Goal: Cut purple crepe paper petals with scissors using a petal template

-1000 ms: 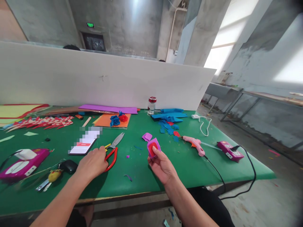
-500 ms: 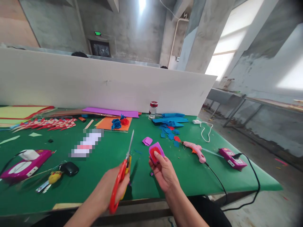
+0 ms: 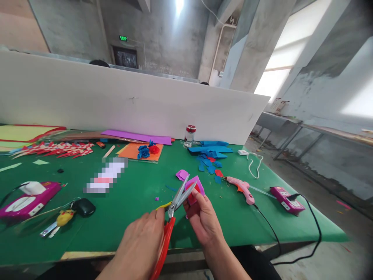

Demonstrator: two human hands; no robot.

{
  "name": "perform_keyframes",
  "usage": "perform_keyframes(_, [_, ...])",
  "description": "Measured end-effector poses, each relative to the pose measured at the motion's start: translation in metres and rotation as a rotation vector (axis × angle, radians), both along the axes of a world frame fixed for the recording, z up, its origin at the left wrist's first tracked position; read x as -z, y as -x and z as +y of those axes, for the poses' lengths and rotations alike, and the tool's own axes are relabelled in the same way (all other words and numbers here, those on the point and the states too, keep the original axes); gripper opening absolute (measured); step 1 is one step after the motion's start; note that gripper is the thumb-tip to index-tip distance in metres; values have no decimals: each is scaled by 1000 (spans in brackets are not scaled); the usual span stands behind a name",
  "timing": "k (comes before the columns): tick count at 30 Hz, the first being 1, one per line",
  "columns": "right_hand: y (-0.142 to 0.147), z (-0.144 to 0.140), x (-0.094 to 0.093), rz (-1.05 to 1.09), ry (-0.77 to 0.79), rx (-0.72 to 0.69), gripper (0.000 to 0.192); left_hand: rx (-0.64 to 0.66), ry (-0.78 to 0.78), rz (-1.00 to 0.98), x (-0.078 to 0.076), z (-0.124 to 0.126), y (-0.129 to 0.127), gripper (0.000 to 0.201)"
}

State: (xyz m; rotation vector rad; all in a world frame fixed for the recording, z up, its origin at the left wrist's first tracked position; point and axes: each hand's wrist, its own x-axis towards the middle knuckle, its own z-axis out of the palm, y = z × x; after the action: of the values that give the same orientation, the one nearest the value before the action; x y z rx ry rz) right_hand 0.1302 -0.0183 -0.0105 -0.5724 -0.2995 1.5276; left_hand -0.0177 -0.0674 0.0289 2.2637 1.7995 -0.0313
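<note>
Left hand [image 3: 142, 241] wrapped around red-handled scissors [image 3: 171, 216], blades parted and pointing up and right, tips touching the purple piece [image 3: 194, 182]. Right hand [image 3: 204, 217] pinching that purple piece, red layer on its face, thumb on the front, held above the near edge of the green surface [image 3: 131, 194], about its middle. Another purple scrap [image 3: 182, 174] lying flat just beyond the held piece. Pink glue gun [image 3: 240, 184] lying to the right, near the right edge, black cord trailing over the near edge toward the floor; magenta power strip [image 3: 287, 194] at the near right corner. White cable [image 3: 253, 159] coiled by the far right corner. Blue paper scraps [image 3: 210, 151] heaped toward the far edge, with a small red-capped jar [image 3: 189, 136] beside them against the white board [image 3: 131, 105] that runs along the far edge. Orange sheet [image 3: 140, 151] carrying a blue and a red paper flower, purple sheet [image 3: 136, 137] behind it. Blurred phone [image 3: 106, 175] left of centre. Toward the near left corner: magenta case [image 3: 27, 198], black fob [image 3: 84, 207], yellow keyring [image 3: 62, 219]. Red-and-white strips [image 3: 55, 149] at the far left.
</note>
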Motion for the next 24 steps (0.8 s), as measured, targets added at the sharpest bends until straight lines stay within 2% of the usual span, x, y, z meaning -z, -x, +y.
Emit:
perform_keyframes(5, [1,-3,-3,-36,-25,-14,22,31,3,22,1,-1,-1,35])
perform_keyframes(10, [0,-4,-3,-44,-44,-3,22,78,-45,4,9,0,2,35])
perform_keyframes(24, [-1,-4,-1,-11,-41,-35,19,107,-44,-42,22,6,3,22])
